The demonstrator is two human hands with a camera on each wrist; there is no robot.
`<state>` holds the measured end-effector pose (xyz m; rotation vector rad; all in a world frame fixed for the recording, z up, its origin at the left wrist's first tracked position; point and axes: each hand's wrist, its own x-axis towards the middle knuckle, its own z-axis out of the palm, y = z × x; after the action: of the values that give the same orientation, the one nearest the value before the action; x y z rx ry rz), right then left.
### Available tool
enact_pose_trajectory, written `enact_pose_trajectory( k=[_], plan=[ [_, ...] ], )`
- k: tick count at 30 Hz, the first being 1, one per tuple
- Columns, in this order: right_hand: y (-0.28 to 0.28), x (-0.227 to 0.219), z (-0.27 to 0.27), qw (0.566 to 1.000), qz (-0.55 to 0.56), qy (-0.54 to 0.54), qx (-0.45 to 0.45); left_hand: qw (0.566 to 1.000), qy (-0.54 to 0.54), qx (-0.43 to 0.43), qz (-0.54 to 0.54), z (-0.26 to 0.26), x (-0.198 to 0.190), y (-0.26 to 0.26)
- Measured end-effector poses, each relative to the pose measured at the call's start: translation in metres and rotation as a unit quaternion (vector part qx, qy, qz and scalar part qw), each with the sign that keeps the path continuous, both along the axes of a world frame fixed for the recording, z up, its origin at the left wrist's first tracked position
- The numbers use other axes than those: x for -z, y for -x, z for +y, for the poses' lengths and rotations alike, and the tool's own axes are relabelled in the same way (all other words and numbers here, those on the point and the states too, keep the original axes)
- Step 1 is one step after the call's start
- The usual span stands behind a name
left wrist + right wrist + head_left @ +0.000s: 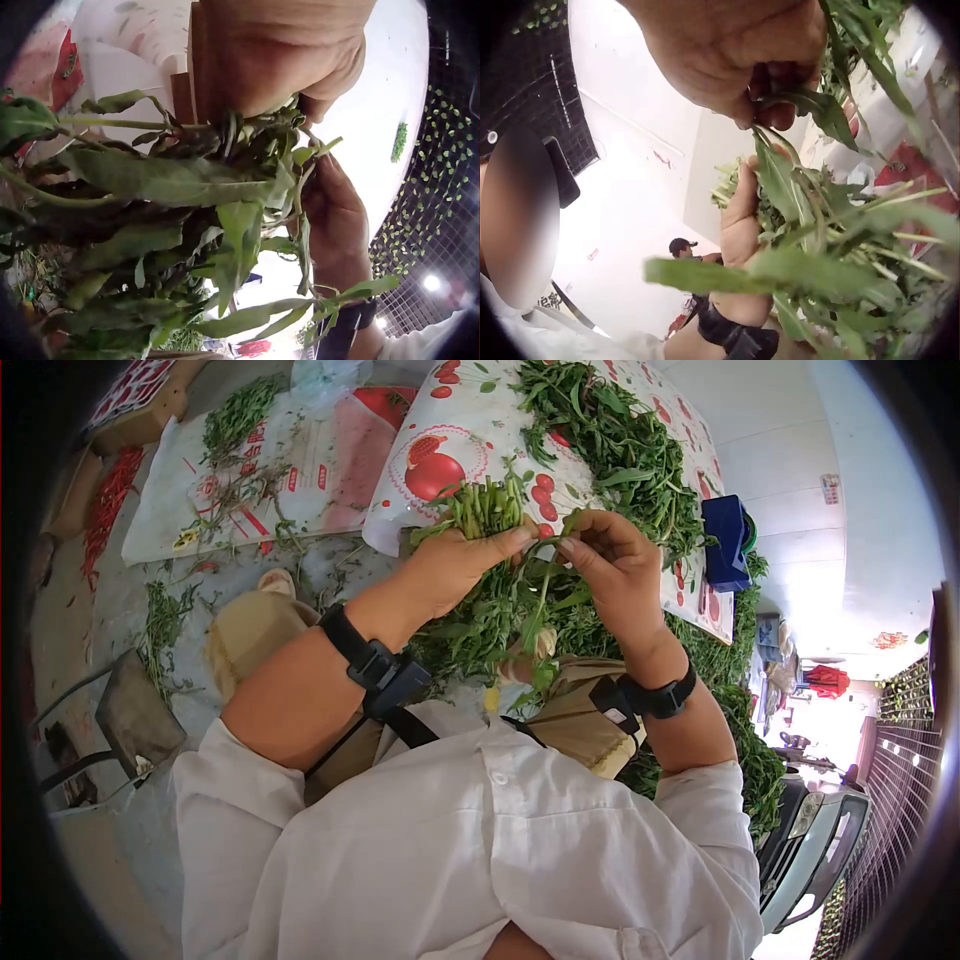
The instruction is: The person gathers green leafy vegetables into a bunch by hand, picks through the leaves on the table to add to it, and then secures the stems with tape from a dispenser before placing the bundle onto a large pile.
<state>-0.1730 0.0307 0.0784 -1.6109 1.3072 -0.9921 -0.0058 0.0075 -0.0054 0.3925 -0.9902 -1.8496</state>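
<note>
My left hand (455,568) grips a thick bunch of leafy greens (484,510), its cut stem ends pointing up past the thumb and its leaves hanging below. Close to its right, my right hand (622,568) pinches a single leafy sprig (541,600) between thumb and fingertips. In the right wrist view the pinched leaf (821,112) sticks out beyond the fingertips, above the bunch. Long leaves (165,176) fill much of the left wrist view and partly hide the fingers there.
A table with a fruit-print cloth (390,510) bears a long heap of greens (640,470). A blue container (726,545) is at its right edge. White sacking (170,510) with plant scraps lies at left, near red chillies (110,500) and a chair (140,710). Another person (682,249) stands behind.
</note>
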Motion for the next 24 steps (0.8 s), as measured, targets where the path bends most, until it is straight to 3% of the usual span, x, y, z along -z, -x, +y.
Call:
enact_pose_trajectory(
  k=[11,14,16,24],
  plan=[
    [-0.017,0.008,-0.004,0.997,0.064,0.034,0.035,0.999,-0.045,0.019,0.002,0.003,-0.003,-0.001],
    [-0.020,0.008,-0.003,0.995,0.077,0.037,0.048,0.997,-0.022,0.023,-0.066,0.000,0.001,-0.003],
    [-0.020,0.010,-0.004,0.994,0.077,0.053,0.052,0.998,-0.022,0.027,-0.052,-0.001,0.005,-0.001],
    [-0.031,0.015,-0.001,0.996,-0.014,0.022,0.088,0.994,-0.040,0.028,-0.096,0.004,-0.005,-0.006]
  ],
)
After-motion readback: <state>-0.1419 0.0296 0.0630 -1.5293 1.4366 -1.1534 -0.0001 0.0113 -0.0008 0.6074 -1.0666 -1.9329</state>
